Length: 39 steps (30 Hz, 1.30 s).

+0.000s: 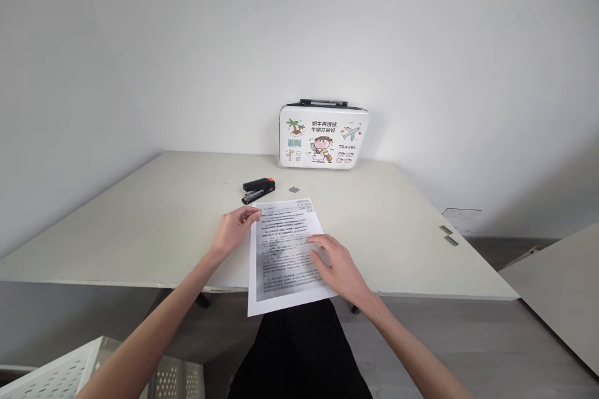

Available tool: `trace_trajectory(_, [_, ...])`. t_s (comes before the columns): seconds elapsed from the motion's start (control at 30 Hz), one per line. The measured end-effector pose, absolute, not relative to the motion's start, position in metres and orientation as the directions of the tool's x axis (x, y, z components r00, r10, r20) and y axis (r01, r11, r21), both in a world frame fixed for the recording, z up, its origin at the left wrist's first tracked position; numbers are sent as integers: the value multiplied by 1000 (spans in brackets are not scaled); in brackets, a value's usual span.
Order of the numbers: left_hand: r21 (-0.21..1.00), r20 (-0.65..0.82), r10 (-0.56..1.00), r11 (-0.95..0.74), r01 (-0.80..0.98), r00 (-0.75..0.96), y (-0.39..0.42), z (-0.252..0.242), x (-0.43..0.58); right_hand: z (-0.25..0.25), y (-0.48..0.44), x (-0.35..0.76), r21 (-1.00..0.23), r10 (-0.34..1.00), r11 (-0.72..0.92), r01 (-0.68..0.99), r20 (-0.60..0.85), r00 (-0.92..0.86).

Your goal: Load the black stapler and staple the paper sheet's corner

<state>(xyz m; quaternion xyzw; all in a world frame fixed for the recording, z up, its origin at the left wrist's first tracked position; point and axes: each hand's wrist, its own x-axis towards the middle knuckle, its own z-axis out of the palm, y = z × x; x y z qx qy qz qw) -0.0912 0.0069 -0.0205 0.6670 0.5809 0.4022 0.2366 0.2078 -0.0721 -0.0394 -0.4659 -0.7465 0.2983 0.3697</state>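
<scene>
A printed sheet of paper (pixel 285 262) lies on the table in front of me, its lower edge sticking out over the front edge. At the sheet's upper left edge, my left hand (pixel 234 225) has its thumb and fingers pinched on the paper. My right hand (pixel 337 263) rests over the sheet's right side, fingers curved and thumb apart, gripping nothing. Just beyond the top left corner lies a black stapler (pixel 259 189) with an orange detail. Small grey strips of staples (pixel 294 189) lie to the stapler's right.
A white cartoon-printed case (pixel 324 137) with a dark handle stands against the wall at the table's back. More staple strips (pixel 448 235) lie near the right edge of the table (pixel 140 224). A white perforated basket (pixel 60 371) stands below at the left.
</scene>
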Motion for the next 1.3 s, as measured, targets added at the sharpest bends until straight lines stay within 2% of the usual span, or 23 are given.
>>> trace_trajectory(0.13, [617, 355, 935, -250, 746, 19, 14, -33, -107, -48, -68, 209, -784, 914, 387, 486, 256, -315])
trace_trajectory(0.27, [501, 387, 919, -279, 819, 76, 18, -41, -114, -45, -61, 207, -753, 901, 418, 509, 272, -339])
trace_trajectory(0.47, [404, 406, 914, -148, 903, -32, 19, -38, -118, -28, -5, 195, -660, 835, 542, 520, 354, -421])
trace_trajectory(0.6, [419, 405, 907, -69, 905, -118, 22, -36, -128, -24, 50, 169, -568, 790, 611, 551, 389, -475])
trace_trajectory(0.77, [457, 392, 907, -49, 888, -152, 29, -38, -133, -21, 106, 120, -473, 751, 660, 584, 419, -510])
trace_trajectory(1.0, [621, 345, 899, -3, 783, -270, 26, -51, -139, -24, 147, 66, -318, 679, 733, 602, 388, -623])
trace_trajectory(1.17, [687, 318, 907, -20, 726, -276, 20, -50, -142, -17, 158, 49, -260, 668, 741, 619, 376, -642])
trace_trajectory(1.3, [699, 317, 912, -39, 714, -261, 18, -47, -142, 1, 152, 64, -247, 680, 721, 647, 428, -595])
